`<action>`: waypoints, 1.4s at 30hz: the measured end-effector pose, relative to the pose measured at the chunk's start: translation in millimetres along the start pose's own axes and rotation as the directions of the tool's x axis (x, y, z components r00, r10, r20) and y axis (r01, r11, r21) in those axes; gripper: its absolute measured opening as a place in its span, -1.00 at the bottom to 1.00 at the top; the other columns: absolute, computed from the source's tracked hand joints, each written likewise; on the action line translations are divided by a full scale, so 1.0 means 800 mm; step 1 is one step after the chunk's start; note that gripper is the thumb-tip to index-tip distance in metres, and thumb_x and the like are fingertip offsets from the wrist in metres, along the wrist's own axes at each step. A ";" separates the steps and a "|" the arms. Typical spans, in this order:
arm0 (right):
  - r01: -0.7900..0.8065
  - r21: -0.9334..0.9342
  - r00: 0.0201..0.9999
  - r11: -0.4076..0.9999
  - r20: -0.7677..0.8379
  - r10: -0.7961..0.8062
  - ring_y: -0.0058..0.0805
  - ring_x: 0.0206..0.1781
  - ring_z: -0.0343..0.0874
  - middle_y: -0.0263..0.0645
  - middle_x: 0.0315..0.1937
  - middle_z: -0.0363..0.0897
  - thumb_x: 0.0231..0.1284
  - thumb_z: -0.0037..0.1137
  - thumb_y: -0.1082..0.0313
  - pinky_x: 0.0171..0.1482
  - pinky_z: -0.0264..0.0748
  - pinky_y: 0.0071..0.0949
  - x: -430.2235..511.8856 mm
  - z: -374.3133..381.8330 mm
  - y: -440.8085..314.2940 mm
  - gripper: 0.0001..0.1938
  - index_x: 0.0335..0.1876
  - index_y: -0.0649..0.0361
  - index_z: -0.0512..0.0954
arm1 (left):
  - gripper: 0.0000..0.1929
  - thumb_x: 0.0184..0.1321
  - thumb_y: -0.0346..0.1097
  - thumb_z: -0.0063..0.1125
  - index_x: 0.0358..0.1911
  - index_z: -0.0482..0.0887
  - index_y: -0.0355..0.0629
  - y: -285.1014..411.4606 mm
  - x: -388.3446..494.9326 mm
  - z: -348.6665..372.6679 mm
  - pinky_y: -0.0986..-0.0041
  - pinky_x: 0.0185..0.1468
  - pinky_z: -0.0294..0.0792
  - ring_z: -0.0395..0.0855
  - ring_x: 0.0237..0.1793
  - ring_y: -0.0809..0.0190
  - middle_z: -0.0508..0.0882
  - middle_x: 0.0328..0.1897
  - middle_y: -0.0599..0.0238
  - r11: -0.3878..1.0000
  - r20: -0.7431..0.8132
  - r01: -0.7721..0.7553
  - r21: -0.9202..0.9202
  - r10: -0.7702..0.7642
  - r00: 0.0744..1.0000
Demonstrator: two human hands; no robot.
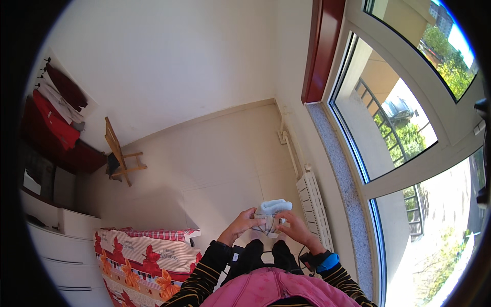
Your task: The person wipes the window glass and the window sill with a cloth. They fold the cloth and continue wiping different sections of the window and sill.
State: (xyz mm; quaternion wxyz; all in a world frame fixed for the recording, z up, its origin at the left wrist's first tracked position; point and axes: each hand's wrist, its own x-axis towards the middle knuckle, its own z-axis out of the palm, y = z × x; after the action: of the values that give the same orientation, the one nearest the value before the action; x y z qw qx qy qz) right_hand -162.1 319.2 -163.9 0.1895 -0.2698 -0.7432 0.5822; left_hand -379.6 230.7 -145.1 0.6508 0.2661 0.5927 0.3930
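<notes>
A folded light blue cloth [273, 207] with a beige part below it is held up in front of my legs. My left hand [242, 224] grips its left side, the thumb lying across the beige fabric. On the right side my right hand [293, 227] pinches the beige fabric between thumb and fingers. Dark bands circle both wrists, and a blue piece sits on the right one. Details of the cloth's underside are hidden.
A white radiator [314, 207] stands at the right, under a stone windowsill [341, 172]. A bed with a flowered cover [145, 257] lies at the lower left. Farther off are a wooden folding chair [119, 153], white drawers [65, 249] and hanging clothes [57, 115].
</notes>
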 end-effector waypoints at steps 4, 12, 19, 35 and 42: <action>-0.001 0.006 1.000 1.000 0.027 0.001 -0.21 0.03 0.47 -0.14 -0.04 0.46 0.04 0.25 0.28 0.05 0.43 -0.33 0.020 0.010 -0.023 -0.65 -0.05 0.15 0.47 | -0.45 0.01 -0.24 0.35 0.06 0.43 -0.27 0.025 -0.017 -0.015 0.50 -0.09 0.41 0.56 -0.16 0.35 0.60 -0.14 0.29 1.000 -0.018 -0.004 -0.022 0.004 1.000; -0.193 0.396 0.975 0.898 0.180 0.130 -0.48 -0.14 0.54 -0.23 -0.10 0.43 0.12 0.22 0.31 -0.18 0.52 -0.53 0.044 0.029 -0.062 -0.56 0.07 0.27 0.34 | -0.50 0.05 -0.29 0.31 0.05 0.42 -0.30 0.047 -0.046 -0.033 0.56 -0.15 0.41 0.56 -0.21 0.38 0.58 -0.19 0.29 0.978 -0.002 -0.081 -0.192 0.083 0.997; -0.141 0.190 0.975 0.972 0.195 0.103 -0.58 -0.22 0.48 -0.29 -0.12 0.38 0.09 0.25 0.28 -0.21 0.45 -0.57 0.093 0.035 -0.093 -0.49 0.12 0.26 0.33 | -0.47 0.06 -0.31 0.30 0.09 0.39 -0.30 0.104 -0.067 -0.066 0.51 -0.05 0.43 0.55 -0.15 0.36 0.57 -0.12 0.27 0.988 0.045 -0.149 -0.041 0.151 0.988; -0.266 0.647 0.954 0.715 0.284 0.098 -0.48 0.00 0.50 -0.23 0.00 0.47 0.19 0.12 0.13 0.01 0.45 -0.45 0.110 0.023 -0.127 -0.42 0.25 0.23 0.26 | -0.46 0.04 -0.32 0.30 0.11 0.38 -0.28 0.150 -0.095 -0.086 0.49 0.02 0.39 0.54 -0.06 0.33 0.57 -0.07 0.28 0.912 -0.011 -0.407 0.052 0.408 0.913; -0.302 0.600 0.918 0.741 0.394 0.055 -0.54 0.02 0.48 -0.31 -0.02 0.51 0.20 0.12 0.15 0.09 0.39 -0.51 0.120 0.031 -0.132 -0.52 0.15 0.26 0.39 | -0.45 0.06 -0.32 0.28 0.13 0.36 -0.27 0.152 -0.103 -0.084 0.51 -0.01 0.40 0.54 -0.07 0.35 0.58 -0.08 0.28 0.898 -0.025 -0.440 0.001 0.439 0.898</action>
State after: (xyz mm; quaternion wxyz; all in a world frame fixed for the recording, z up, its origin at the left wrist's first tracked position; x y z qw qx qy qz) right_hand -271.0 341.1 -71.3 0.0780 -0.1504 -0.4862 0.8573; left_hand -468.2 221.6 -10.4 0.5386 0.3865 0.5244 0.5344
